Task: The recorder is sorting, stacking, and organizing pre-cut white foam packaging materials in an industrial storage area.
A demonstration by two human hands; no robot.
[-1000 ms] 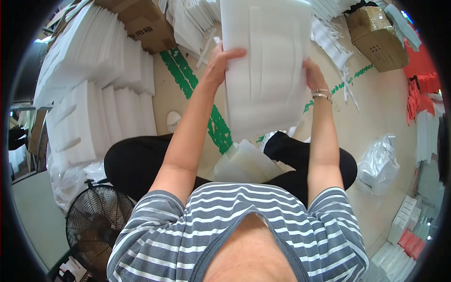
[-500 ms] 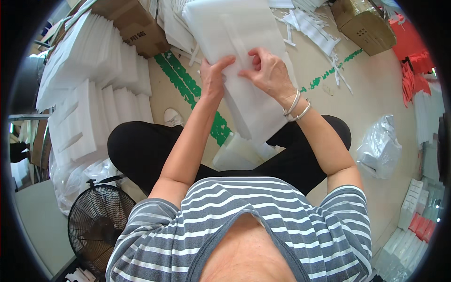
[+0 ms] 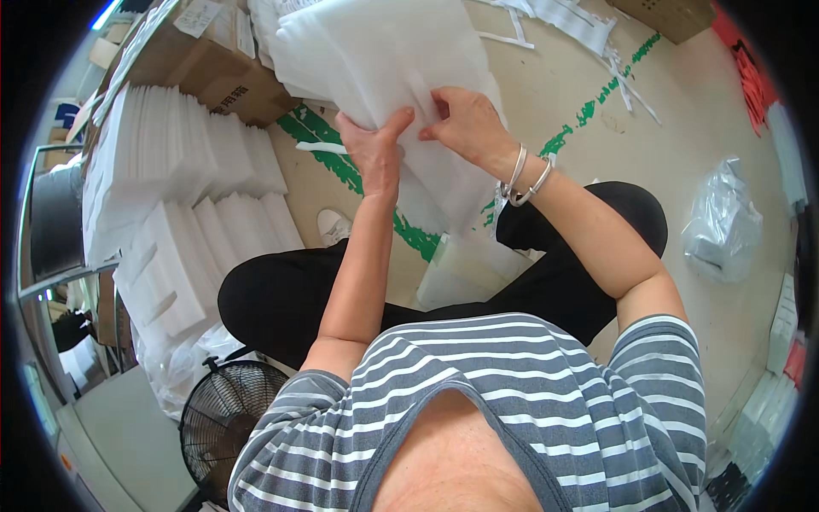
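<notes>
1 white foam piece (image 3: 401,64) extends beyond the left hand (image 3: 372,152), clamped on its edge, thumb on top, and the right hand (image 3: 473,130), curled over its face, grip unclear. White foam stacks (image 3: 153,162) stand left of both hands.

Ahead of the body is translucent white foam sheeting (image 3: 401,51), with the bare left hand (image 3: 373,158) at its left edge and the bare right hand (image 3: 476,128) over its right part. Between the black-trousered legs (image 3: 281,294) sits a flat whitish translucent bundle (image 3: 467,275). At left stand stacked rectangular white foam sheets (image 3: 153,171), a brown cardboard box (image 3: 230,81) just beyond them, a round black wire-caged fan (image 3: 223,418) nearer the body. Right of the right knee, a crumpled clear plastic bag (image 3: 723,222) lies on the beige floor (image 3: 546,81). Farther ahead, thin white offcuts (image 3: 584,27) lie left of a second brown cardboard box (image 3: 674,17).
</notes>
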